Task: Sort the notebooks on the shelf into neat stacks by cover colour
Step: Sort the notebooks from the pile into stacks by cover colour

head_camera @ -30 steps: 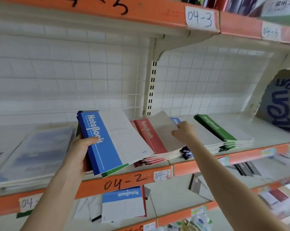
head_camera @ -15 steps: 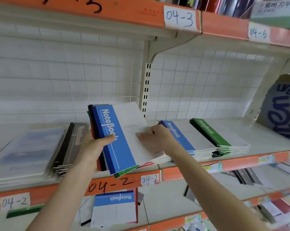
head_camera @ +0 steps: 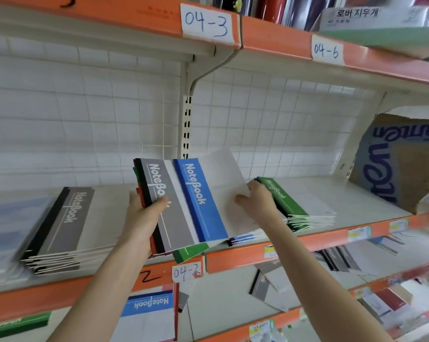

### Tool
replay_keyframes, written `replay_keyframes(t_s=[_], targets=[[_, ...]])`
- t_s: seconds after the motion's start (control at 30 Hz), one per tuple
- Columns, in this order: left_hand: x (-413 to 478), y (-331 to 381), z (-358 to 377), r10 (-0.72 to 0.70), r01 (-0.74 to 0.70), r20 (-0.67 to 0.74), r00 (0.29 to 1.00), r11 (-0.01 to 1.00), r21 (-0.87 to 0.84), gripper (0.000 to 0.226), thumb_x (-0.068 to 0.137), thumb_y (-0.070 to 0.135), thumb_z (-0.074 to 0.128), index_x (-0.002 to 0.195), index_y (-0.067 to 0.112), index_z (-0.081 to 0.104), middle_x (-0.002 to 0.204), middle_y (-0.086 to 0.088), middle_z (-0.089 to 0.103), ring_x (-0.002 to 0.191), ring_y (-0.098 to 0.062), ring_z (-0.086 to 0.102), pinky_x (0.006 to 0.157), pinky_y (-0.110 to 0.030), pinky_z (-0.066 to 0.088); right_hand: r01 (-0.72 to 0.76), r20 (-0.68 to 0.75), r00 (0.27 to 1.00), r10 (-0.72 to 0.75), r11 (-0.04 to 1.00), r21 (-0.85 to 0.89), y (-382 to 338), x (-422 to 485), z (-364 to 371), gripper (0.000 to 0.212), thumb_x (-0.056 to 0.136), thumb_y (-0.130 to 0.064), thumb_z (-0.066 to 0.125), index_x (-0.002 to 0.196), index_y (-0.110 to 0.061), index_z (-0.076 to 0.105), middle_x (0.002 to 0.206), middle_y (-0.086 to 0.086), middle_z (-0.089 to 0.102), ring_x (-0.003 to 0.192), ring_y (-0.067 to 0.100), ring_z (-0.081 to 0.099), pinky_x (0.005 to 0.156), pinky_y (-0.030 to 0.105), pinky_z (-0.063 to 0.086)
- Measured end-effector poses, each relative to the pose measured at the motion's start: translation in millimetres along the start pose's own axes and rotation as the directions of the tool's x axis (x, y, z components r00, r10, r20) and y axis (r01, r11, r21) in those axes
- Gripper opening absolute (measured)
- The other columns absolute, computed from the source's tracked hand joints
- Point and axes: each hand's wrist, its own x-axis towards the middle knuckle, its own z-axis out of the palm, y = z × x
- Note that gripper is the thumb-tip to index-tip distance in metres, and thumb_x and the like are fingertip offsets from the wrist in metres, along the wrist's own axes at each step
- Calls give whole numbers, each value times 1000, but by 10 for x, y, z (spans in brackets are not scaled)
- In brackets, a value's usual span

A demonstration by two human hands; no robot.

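Blue notebook (head_camera: pixel 203 201): our right hand (head_camera: pixel 256 204) pinches it, likely to sort it from the bundle (head_camera: pixel 175 224) our left hand (head_camera: pixel 140 220) grips.

Grey notebook (head_camera: pixel 169 213) up front: a grey band with white lettering and a black spine. Right beside it is the blue notebook (head_camera: pixel 198 201), with a bright blue band, white lettering and a pale cover. A green corner (head_camera: pixel 190 253) peeks out underneath. On the left there's a grey stack (head_camera: pixel 70 218), black-edged; on the right a green stack (head_camera: pixel 285 201), white-lettered. The shelf edge (head_camera: pixel 257 257) is orange, the back panel (head_camera: pixel 85 114) white and gridded, the label (head_camera: pixel 206 22) white with blue handwriting.
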Motion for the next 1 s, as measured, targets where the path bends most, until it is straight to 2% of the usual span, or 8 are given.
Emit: replay_keyframes(t_s=[0.13, 0.3, 0.57, 0.63, 0.73, 0.8, 0.9, 1.0], targets=[[-31, 41, -24, -48, 48, -12, 999, 999, -15, 25, 87, 3, 57, 111, 13, 57, 86, -7, 64, 73, -24, 61, 59, -28, 45, -76, -45, 996, 80, 992, 98, 318, 217, -237, 18, 84, -6, 54, 100, -6, 61, 89, 11, 61, 81, 25, 55, 58, 24, 38], [-77, 76, -104, -77, 77, -16, 997, 997, -4, 22, 88, 0, 52, 106, 12, 57, 79, -8, 62, 69, -25, 58, 58, -29, 42, -147, -38, 988, 150, 987, 71, 536, 403, -376, 30, 86, -8, 57, 116, -2, 60, 98, 13, 60, 88, 29, 56, 63, 29, 41], [-106, 77, -104, -106, 106, -18, 994, 994, -8, 28, 85, -8, 48, 106, 10, 55, 80, -10, 60, 69, -26, 57, 55, -29, 41, -153, 25, 986, 165, 953, -260, 572, 554, -193, 16, 81, -15, 64, 84, -1, 57, 78, 9, 56, 75, 26, 53, 47, 24, 37], [-110, 66, -104, -98, 98, -8, 995, 995, 1, 30, 85, -9, 47, 106, 11, 55, 82, -10, 61, 72, -25, 57, 57, -30, 41, -133, 25, 988, 154, 916, -379, 563, 536, -134, 20, 83, -17, 62, 74, -5, 49, 73, 7, 54, 78, 26, 53, 51, 24, 36], [-128, 59, -105, -85, 85, 0, 996, 996, 12, 29, 85, -9, 50, 101, 13, 58, 84, -7, 63, 75, -23, 58, 58, -29, 41, -18, 12, 1000, 28, 860, -510, 521, 531, -102, 29, 84, -29, 64, 97, -4, 58, 112, 14, 57, 110, 31, 49, 83, 31, 41], [-149, 68, -93, -69, 69, 10, 998, 998, 9, 29, 85, -9, 52, 92, 18, 59, 84, -4, 64, 75, -21, 59, 58, -28, 41, 46, 19, 999, -42, 925, -377, 387, 477, -78, 36, 89, -34, 60, 110, -5, 60, 113, 14, 57, 108, 28, 52, 86, 32, 40], [-175, 74, -80, -47, 47, 12, 999, 999, -4, 31, 84, -7, 57, 93, 22, 60, 88, -2, 66, 78, -18, 61, 58, -27, 41, 8, 268, 963, -22, 999, 52, 60, 281, 24, 30, 94, -34, 49, 79, -9, 55, 74, 8, 54, 64, 17, 49, 63, 26, 41], [-188, 72, -91, -28, 28, -7, 1000, 999, -19, 35, 81, -4, 63, 109, 18, 59, 95, 0, 66, 85, -16, 61, 61, -28, 43, -44, 446, 894, -34, 986, 164, -186, 82, 179, 31, 90, -33, 57, 73, -7, 53, 61, 1, 48, 53, 12, 46, 48, 15, 42]])
